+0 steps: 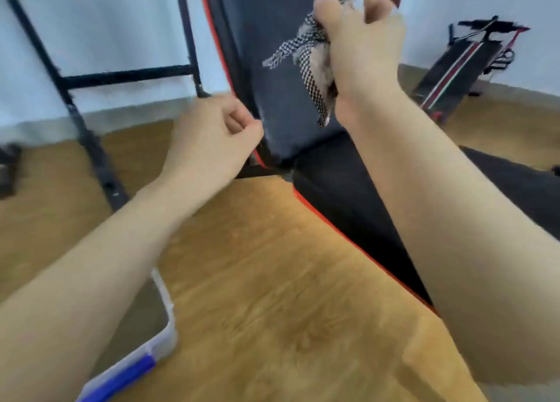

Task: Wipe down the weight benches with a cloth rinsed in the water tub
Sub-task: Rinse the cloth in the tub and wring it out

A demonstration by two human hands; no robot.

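Observation:
A black weight bench with red trim stands ahead; its raised backrest (266, 68) tilts up and its flat seat (342, 195) runs toward me. My right hand (363, 53) is closed around a bunched black-and-white checked cloth (306, 59) and holds it against the backrest. Loose ends of the cloth hang down. My left hand (212, 135) is curled into a loose fist by the backrest's left edge, holding nothing that I can see. A clear plastic water tub (145, 350) with a blue clip sits on the floor at the lower left, mostly hidden by my left forearm.
A black metal rack frame (91, 129) stands at the left against a pale wall. A second folded bench (463, 65) with red and white stripes lies at the far right. The floor (272, 280) is wood.

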